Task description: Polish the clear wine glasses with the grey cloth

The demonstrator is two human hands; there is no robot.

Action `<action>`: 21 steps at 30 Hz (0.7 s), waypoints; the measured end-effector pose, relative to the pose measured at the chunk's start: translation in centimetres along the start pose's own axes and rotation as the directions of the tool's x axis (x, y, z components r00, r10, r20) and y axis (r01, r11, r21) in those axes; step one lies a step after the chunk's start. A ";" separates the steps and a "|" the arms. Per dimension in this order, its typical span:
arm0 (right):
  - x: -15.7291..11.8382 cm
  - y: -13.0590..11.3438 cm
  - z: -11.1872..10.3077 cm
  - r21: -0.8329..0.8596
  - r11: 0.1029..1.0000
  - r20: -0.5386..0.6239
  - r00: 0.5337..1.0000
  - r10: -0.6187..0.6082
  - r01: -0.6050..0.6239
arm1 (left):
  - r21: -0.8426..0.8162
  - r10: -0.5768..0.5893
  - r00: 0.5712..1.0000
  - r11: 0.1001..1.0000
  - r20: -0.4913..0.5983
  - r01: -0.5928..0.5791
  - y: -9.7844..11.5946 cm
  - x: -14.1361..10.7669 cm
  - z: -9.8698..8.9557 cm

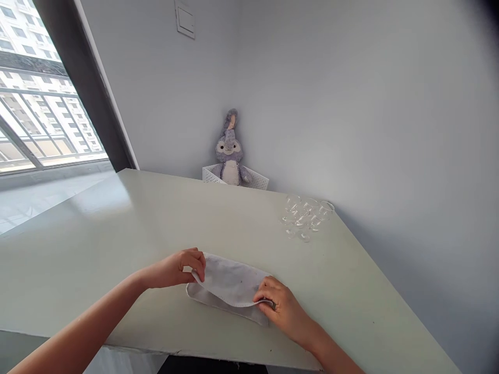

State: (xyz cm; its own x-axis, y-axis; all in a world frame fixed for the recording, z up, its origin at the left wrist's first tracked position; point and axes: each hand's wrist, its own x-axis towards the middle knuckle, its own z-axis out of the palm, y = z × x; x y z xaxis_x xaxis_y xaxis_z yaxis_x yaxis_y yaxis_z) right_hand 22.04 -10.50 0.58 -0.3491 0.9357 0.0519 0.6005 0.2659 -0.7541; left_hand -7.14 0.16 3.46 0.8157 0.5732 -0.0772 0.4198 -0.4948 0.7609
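Observation:
A pale grey-white cloth [234,280] with a stitched edge lies folded near the front of the table. Its upper layer is raised along the near side, leaving a gap above the layer beneath. My left hand [189,264] pinches the raised layer at its left corner. At the right corner, my right hand [275,301] grips the same layer between thumb and fingers. The lower layer rests on the tabletop, and its right end shows beneath my right hand.
Several small clear stemmed glasses [304,213] stand clustered at the table's [167,208] back right edge. Beyond the far edge, a purple plush rabbit [230,156] sits in a white perforated basket [257,180] in the wall corner. A window [42,98] is at left.

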 end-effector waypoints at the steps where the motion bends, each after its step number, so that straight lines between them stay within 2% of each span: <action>1: 0.0 0.2 0.2 -0.009 1.000 -0.002 1.000 -0.003 0.003 | 0.004 0.002 1.000 1.000 0.001 -0.002 -0.2 -0.1 0.2; 8: -0.3 0.8 0.9 -0.157 0.985 -0.045 0.996 -0.083 0.075 | 0.098 -0.009 1.000 0.995 -0.012 0.010 -1.1 -1.0 1.0; 12: -1.0 0.0 0.0 -0.208 0.966 0.090 0.986 -0.139 0.155 | 0.202 -0.041 0.997 0.979 0.063 0.028 -0.3 -2.2 0.1; 13: -1.1 -0.2 -0.4 -0.197 0.965 0.116 0.982 -0.151 0.172 | 0.236 -0.063 0.997 0.971 0.048 0.050 0.1 -2.5 -0.1; 15: -1.1 -0.5 -0.9 -0.202 0.960 0.101 0.979 -0.176 0.193 | 0.285 -0.130 0.989 0.948 -0.066 0.143 1.2 -2.7 0.1; 18: -0.7 -0.3 -0.4 -0.340 0.914 0.026 0.973 -0.227 0.222 | 0.319 -0.193 0.944 0.907 -0.267 0.275 2.8 -2.1 2.1; 19: -0.5 -0.1 0.1 -0.397 0.889 0.023 0.971 -0.239 0.228 | 0.342 -0.179 0.940 0.898 -0.289 0.276 3.1 -1.7 3.2; 21: -0.3 0.1 1.6 -0.477 0.852 0.029 0.973 -0.229 0.215 | 0.417 -0.111 0.958 0.882 -0.263 0.217 3.0 -0.7 5.1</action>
State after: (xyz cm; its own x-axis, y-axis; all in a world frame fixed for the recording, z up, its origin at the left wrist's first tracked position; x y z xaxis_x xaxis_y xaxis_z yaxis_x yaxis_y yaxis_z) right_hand 21.05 -11.08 -0.50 -0.4984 0.8425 0.2042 0.7796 0.5386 -0.3196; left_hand -4.45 -5.06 2.55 0.6305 0.7761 0.0114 0.7133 -0.5851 0.3857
